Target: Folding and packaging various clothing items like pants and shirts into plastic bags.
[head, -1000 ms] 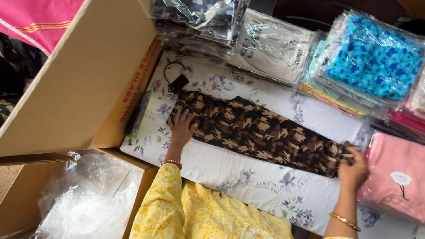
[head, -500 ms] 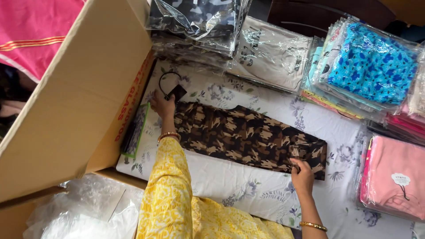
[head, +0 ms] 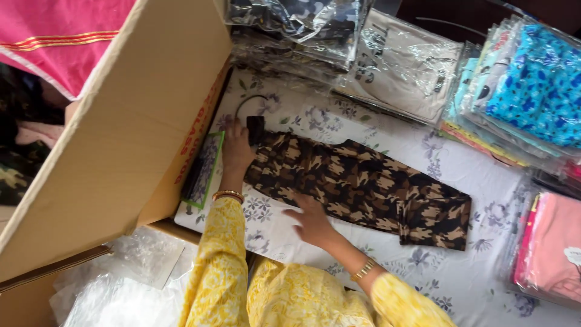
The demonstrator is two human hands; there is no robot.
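Pressing the trousers [head: 357, 184] flat, your left hand [head: 236, 151] pins their upper-left end; your right hand [head: 311, 221], open, hovers mid-frame; they run toward lower right.

A clothing stockroom or shop: stacks of plastic-bagged garments [head: 514, 91], a big cardboard box [head: 121, 139], loose packing plastic [head: 115, 284].

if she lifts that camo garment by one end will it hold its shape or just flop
Probably flop: the camo garment lies flat and thin on the floral sheet, with one end already folded back on itself. It looks light, since the left hand and right hand merely press on it. It may slide readily over the smooth sheet if pushed.
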